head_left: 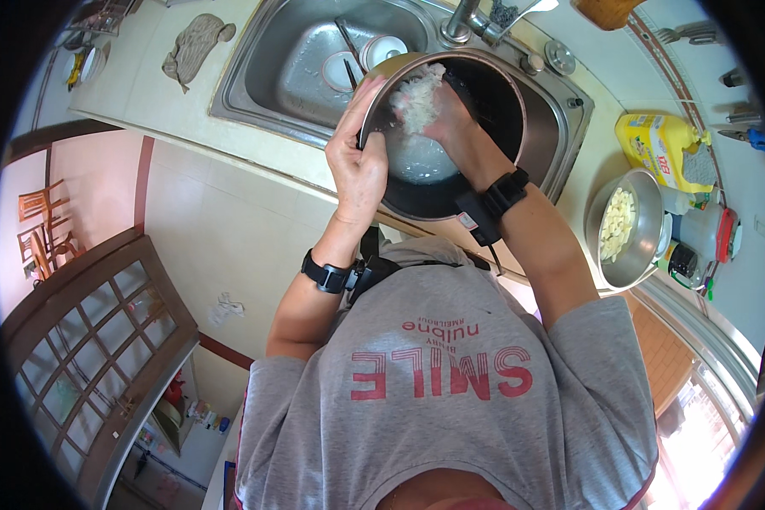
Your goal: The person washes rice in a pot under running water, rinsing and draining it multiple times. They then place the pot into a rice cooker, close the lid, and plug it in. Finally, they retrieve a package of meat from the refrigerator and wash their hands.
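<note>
White grains point(418, 100) in dark pot point(503, 110)

Left hand point(357, 161) grips pot point(503, 110) by left rim, above near edge of sink point(272, 81); right hand point(452, 123), inside, touches clumped white rice point(418, 100).

The left hand point(356, 157) grips while the right hand point(452, 123) angles inward.

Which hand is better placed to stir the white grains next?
Probably the right hand: it is inside the pot, at the grains, while the left hand holds the pot's left side.
</note>
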### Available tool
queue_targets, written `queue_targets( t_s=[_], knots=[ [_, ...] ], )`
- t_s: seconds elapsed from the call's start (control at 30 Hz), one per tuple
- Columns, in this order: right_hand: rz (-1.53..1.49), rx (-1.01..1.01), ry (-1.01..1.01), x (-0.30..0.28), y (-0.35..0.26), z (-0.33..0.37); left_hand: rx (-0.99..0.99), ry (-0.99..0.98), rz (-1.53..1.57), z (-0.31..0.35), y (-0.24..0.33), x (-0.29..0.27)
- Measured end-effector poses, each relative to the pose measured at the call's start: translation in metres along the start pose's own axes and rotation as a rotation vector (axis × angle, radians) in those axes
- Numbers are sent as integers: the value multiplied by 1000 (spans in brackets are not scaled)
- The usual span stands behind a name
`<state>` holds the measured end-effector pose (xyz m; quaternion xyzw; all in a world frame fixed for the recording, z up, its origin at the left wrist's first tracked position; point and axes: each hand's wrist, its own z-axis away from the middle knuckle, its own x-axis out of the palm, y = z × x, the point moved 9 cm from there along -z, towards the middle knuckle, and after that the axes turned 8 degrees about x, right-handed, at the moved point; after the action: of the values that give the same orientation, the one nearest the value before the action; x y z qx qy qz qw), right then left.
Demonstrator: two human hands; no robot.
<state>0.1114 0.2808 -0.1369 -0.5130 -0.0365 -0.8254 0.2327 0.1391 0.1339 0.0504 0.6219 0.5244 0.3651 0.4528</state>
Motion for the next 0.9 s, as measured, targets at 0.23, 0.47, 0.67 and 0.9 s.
queue_targets(
  t_s=[0.23,0.47,0.67,0.9],
  knots=[
    [919,-168,530,-3,-31,11,8,-2,34,1,6,6],
    [1844,-431,640,17,-76,23,72,-41,-12,-2,16,12],
    [1706,-6,771,-44,-75,44,76,-37,-3,-6,13,16],
    [979,197,420,-84,5,57,73,-61,-7,-7,11,24]
  ],
)
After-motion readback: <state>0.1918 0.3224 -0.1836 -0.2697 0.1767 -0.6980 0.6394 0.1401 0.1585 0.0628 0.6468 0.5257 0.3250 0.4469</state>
